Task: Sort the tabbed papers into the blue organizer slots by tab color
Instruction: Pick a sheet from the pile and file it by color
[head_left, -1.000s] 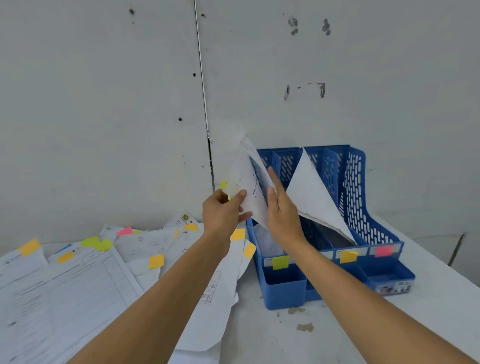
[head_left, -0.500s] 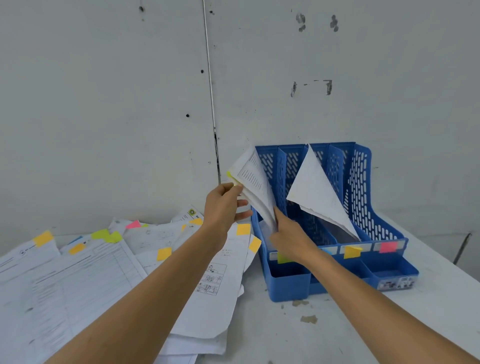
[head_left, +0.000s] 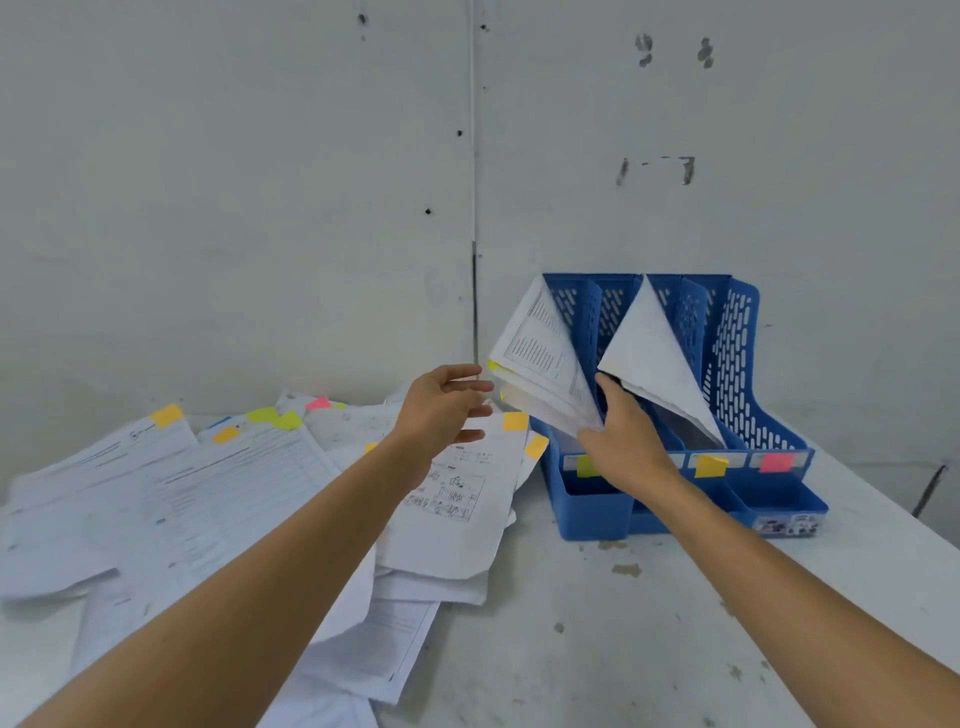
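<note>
The blue organizer stands at the back right, its three slots labelled with a yellow-green tab, a yellow tab and a pink tab. A sheaf of printed papers with a yellow-green tab leans in the left slot. My right hand grips its lower edge, thumb up along its right side, fingers hidden behind the sheets. Just left of the sheaf, my left hand hovers with relaxed fingers and holds nothing. A white sheet leans in the middle slot.
A loose pile of tabbed papers covers the left of the grey table, with orange, yellow-green and pink tabs showing. The organizer stands close to the white wall. The table's right edge runs diagonally at the far right.
My left hand let go of the yellow-green-tabbed sheaf and opened. The sheaf dropped into the left slot, and my right hand slid down to its lower edge.
</note>
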